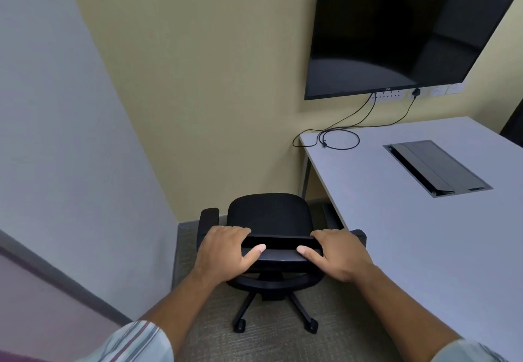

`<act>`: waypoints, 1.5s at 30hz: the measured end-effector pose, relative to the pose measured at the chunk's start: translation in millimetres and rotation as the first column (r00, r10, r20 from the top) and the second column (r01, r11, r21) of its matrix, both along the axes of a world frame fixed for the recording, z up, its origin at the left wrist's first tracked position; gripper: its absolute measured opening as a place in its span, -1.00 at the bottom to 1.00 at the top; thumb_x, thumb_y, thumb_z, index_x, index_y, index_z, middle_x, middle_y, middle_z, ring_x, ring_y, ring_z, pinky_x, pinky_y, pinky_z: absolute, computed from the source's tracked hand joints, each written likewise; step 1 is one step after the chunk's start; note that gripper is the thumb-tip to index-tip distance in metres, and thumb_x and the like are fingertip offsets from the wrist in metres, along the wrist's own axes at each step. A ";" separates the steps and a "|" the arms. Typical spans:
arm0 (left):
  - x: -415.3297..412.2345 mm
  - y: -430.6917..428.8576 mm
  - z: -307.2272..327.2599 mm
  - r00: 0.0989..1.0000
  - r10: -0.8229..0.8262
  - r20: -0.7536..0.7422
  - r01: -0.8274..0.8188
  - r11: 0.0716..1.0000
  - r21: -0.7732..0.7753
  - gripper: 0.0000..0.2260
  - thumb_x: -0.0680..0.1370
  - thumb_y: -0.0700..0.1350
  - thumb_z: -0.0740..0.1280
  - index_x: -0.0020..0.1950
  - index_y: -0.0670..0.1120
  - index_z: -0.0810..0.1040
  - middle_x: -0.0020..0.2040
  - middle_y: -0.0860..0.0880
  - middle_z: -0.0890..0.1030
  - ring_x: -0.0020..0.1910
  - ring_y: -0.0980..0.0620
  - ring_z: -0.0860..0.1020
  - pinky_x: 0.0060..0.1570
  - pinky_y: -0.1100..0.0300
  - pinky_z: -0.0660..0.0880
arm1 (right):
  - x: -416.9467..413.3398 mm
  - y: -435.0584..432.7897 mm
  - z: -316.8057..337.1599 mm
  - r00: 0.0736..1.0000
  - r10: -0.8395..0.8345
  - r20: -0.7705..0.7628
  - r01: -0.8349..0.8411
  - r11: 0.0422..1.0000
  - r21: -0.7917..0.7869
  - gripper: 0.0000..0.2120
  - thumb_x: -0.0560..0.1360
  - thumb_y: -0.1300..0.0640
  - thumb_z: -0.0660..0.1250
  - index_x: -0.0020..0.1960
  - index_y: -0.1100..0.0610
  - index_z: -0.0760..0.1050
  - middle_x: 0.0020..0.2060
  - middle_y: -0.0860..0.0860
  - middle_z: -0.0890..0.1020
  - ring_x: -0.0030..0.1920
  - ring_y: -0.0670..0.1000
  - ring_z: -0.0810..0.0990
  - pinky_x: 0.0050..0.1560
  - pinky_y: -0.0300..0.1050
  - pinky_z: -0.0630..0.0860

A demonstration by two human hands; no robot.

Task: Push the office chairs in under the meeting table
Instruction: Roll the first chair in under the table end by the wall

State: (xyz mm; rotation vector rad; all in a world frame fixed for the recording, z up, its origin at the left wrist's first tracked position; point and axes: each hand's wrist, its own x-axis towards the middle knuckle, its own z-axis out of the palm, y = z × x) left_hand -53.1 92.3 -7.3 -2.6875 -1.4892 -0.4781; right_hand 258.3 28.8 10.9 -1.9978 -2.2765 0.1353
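Note:
A black office chair [268, 214] on castors stands on the carpet just left of the grey meeting table [396, 220], facing the yellow wall. Its seat is outside the table's edge and its right armrest touches or nearly touches that edge. My left hand [226, 251] grips the left end of the backrest's top rail, fingers over the front and thumb behind. On the right end of the same rail my right hand [336, 254] holds on in the same way.
A grey wall [70, 149] runs close along the chair's left. A black screen [396, 27] hangs on the yellow wall, its cables [339, 138] trailing onto the table's far corner. A black cable box [437, 167] sits in the tabletop. A dark chair [513, 123] shows at the far right.

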 end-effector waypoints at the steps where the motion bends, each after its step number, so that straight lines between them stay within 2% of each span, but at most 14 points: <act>1: -4.4 3.3 -0.3 1.000 -0.016 0.001 0.016 1.000 0.005 -0.31 0.66 0.48 0.08 0.25 -0.03 0.73 -0.08 0.09 0.74 -0.05 0.02 0.69 0.09 -0.02 0.59 | -4.1 -3.1 -2.1 1.000 -0.013 0.000 0.013 1.000 0.016 -0.20 0.55 -0.64 -0.19 0.09 -0.08 0.56 -0.17 -0.14 0.63 -0.17 -0.07 0.59 -0.02 -0.02 0.60; 3: -11.7 11.0 0.6 0.999 -0.044 -0.008 0.044 0.999 0.000 -0.29 0.66 0.49 0.04 0.27 0.00 0.73 -0.04 0.11 0.75 -0.03 0.04 0.69 0.08 0.00 0.58 | -11.6 -8.3 -4.7 0.999 -0.037 -0.003 0.037 0.998 0.042 -0.22 0.55 -0.64 -0.20 0.01 -0.08 0.53 -0.21 -0.12 0.61 -0.21 -0.06 0.58 -0.07 -0.02 0.55; 7: -19.7 27.1 7.1 0.991 -0.123 -0.042 0.122 0.992 -0.041 -0.43 0.66 0.41 0.19 0.34 0.02 0.70 0.07 0.12 0.76 0.05 0.06 0.69 0.12 0.01 0.56 | -24.2 -17.0 -7.6 0.997 -0.073 0.009 0.072 0.995 0.072 -0.27 0.57 -0.62 -0.18 -0.06 -0.08 0.48 -0.28 -0.11 0.56 -0.24 -0.06 0.53 -0.10 -0.02 0.36; 11: -16.9 42.2 15.0 0.977 -0.204 -0.056 0.199 0.977 -0.076 -0.53 0.68 0.35 0.21 0.26 0.05 0.69 0.02 0.12 0.73 0.00 0.05 0.66 0.00 0.06 0.45 | -33.5 -21.5 -4.1 0.992 -0.122 0.005 0.122 0.991 0.059 -0.23 0.57 -0.62 -0.23 -0.05 -0.06 0.48 -0.27 -0.08 0.55 -0.22 -0.02 0.53 0.01 0.04 0.47; 15: -18.5 59.8 16.6 0.968 -0.240 -0.075 0.231 0.967 -0.109 -0.52 0.68 0.35 0.16 0.29 0.09 0.69 0.05 0.15 0.74 0.02 0.08 0.65 0.07 0.03 0.52 | -43.6 -28.4 -1.9 0.988 -0.153 0.012 0.152 0.987 0.047 -0.23 0.57 -0.62 -0.26 -0.05 -0.05 0.44 -0.19 -0.08 0.57 -0.16 0.03 0.54 0.08 0.11 0.50; 18: -15.8 74.6 15.9 0.958 -0.264 -0.116 0.248 0.960 -0.133 -0.53 0.68 0.34 0.12 0.11 0.06 0.68 -0.06 0.11 0.71 -0.08 0.06 0.62 0.02 -0.03 0.52 | -51.7 -33.0 -3.0 0.984 -0.178 0.020 0.177 0.983 0.049 -0.23 0.57 -0.61 -0.30 -0.04 -0.04 0.42 -0.13 -0.04 0.60 -0.11 0.07 0.56 0.09 0.14 0.48; 20: -13.0 85.9 18.0 0.950 -0.284 -0.127 0.265 0.953 -0.146 -0.53 0.68 0.33 0.12 0.08 0.03 0.67 -0.07 0.10 0.70 -0.09 0.05 0.61 0.02 -0.04 0.53 | -54.6 -29.9 -2.4 0.980 -0.200 0.017 0.200 0.979 0.039 -0.20 0.56 -0.61 -0.33 -0.03 -0.03 0.42 -0.12 -0.02 0.61 -0.10 0.08 0.56 0.10 0.15 0.48; 24: -13.3 104.4 22.6 0.938 -0.315 -0.146 0.290 0.942 -0.168 -0.56 0.68 0.29 0.10 0.21 0.09 0.67 0.05 0.15 0.71 0.04 0.06 0.63 0.17 0.00 0.48 | -58.1 -19.0 -3.2 0.981 -0.194 0.024 0.194 0.981 0.016 -0.12 0.53 -0.63 -0.36 0.02 0.01 0.45 -0.08 0.03 0.62 -0.08 0.11 0.57 0.10 0.17 0.47; 28: -15.0 121.5 26.1 0.938 -0.314 -0.150 0.282 0.938 -0.200 -0.47 0.66 0.29 0.05 0.37 0.08 0.65 0.20 0.16 0.70 0.19 0.07 0.61 0.34 0.02 0.39 | -60.2 -6.1 -4.0 0.983 -0.184 0.024 0.184 0.983 -0.013 -0.06 0.49 -0.67 -0.35 0.10 0.04 0.44 -0.02 0.08 0.63 -0.02 0.18 0.58 0.14 0.20 0.45; 36: -4.9 167.5 26.8 0.914 -0.358 -0.188 0.318 0.924 -0.214 -0.50 0.65 0.27 0.08 0.36 0.06 0.64 0.20 0.13 0.68 0.19 0.03 0.61 0.33 0.01 0.40 | -64.1 22.2 -6.6 0.972 -0.232 0.035 0.233 0.972 -0.033 0.04 0.45 -0.69 -0.41 0.16 0.11 0.44 0.00 0.14 0.63 -0.01 0.23 0.57 0.16 0.27 0.40; 45: 4.7 241.9 26.0 0.852 -0.490 -0.186 0.452 0.867 -0.210 -0.55 0.65 0.25 0.15 0.36 0.07 0.63 0.23 0.13 0.69 0.22 0.02 0.62 0.33 -0.05 0.43 | -85.0 59.5 -9.4 0.928 -0.372 0.026 0.373 0.927 -0.037 0.03 0.45 -0.69 -0.40 0.20 0.09 0.42 0.01 0.11 0.61 0.01 0.21 0.57 0.14 0.25 0.38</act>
